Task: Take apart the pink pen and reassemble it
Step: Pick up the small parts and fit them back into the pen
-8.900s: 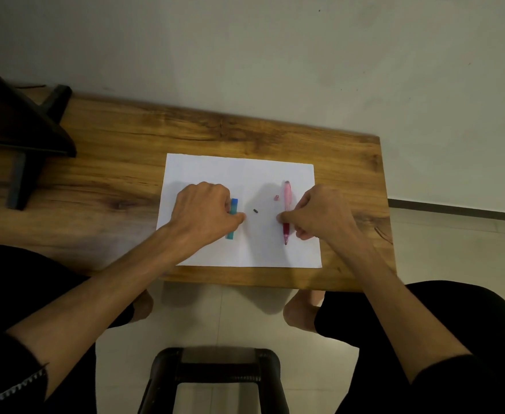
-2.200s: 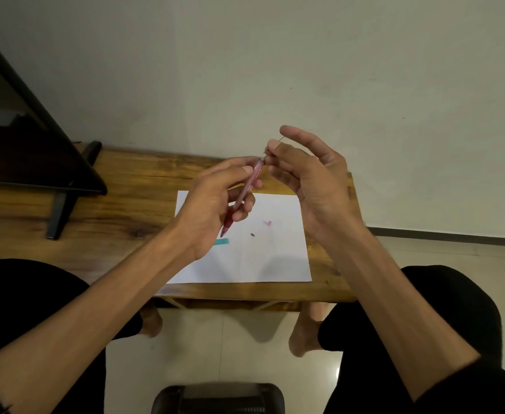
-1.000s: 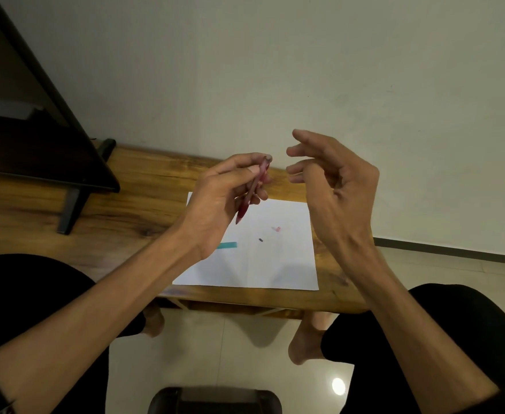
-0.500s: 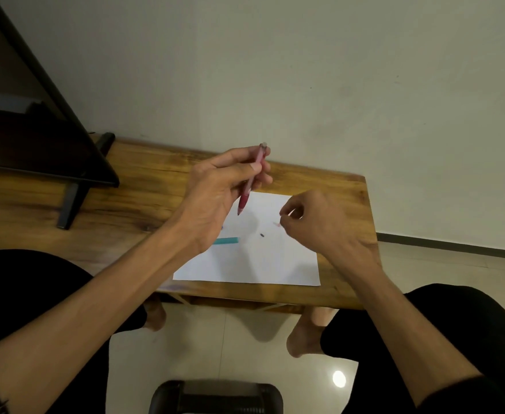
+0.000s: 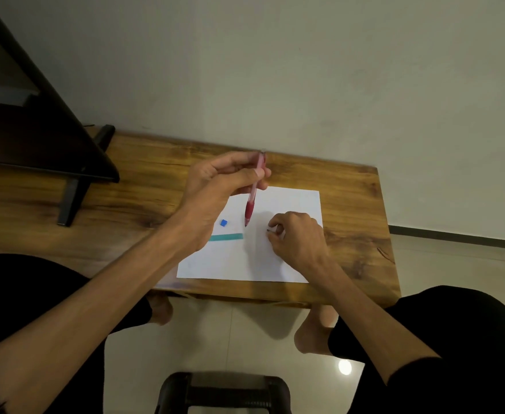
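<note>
The pink pen (image 5: 253, 189) is held above the far half of the white paper (image 5: 293, 204), pinched between thumb and fingers of the left hand (image 5: 215, 189), tip down and open top end up, probably so that a part can be dropped into the barrel from above. The right hand (image 5: 297, 237) is lowered onto the paper near its right edge, its grip pressed together on a small dark piece (image 5: 268, 230); whether that piece is already lifted clear of the sheet cannot be told. The paper is laid toward the right end of the wooden bench (image 5: 126, 186), likely so that small parts stay visible on white. A teal strip (image 5: 226, 237) and a small blue piece (image 5: 223, 222) lie on the sheet's left part, just beside the left wrist, kept apart from the pink pen's own pieces. Compared with half a second ago, the right hand is shifted a little nearer the sheet's near edge and closed more tightly, while the small pink piece and the dark speck then seen on the paper are no longer visible, being covered or picked up. The pen is kept in much the same raised pose.
</note>
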